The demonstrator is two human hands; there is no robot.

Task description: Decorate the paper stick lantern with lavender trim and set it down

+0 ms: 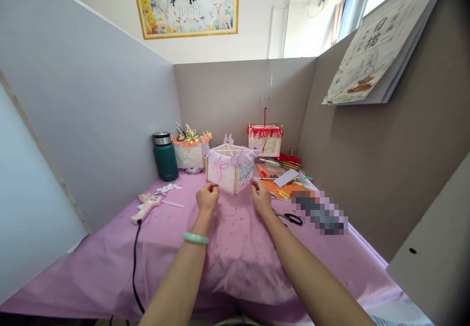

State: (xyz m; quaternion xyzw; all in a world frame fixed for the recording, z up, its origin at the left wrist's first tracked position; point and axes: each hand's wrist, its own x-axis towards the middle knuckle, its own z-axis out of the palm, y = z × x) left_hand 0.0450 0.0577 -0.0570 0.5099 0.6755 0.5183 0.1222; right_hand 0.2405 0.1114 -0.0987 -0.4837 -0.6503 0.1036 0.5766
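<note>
A white paper lantern (222, 172) with wooden edges, purple trim and pink and blue drawings stands on the pink-purple cloth (238, 247), one corner toward me. At its lower left edge is my left hand (208, 197), fingers curled and pinched together. My right hand (261, 197) is at the lower right edge, thumb and fingertips pressed together near the paper. Whether either hand grips the lantern or something small is too fine to make out. A green bracelet (196, 238) is on my left wrist.
Left: pink glue gun (147, 208) with black cord, green bottle (166, 158), flower-topped lantern (189, 154). Behind right: red-fringed lantern (265, 142). Right: black-handled scissors (293, 218), orange sheet (281, 189) with scraps, a pixelated dark object (323, 214). Grey partitions (242, 96) surround the table.
</note>
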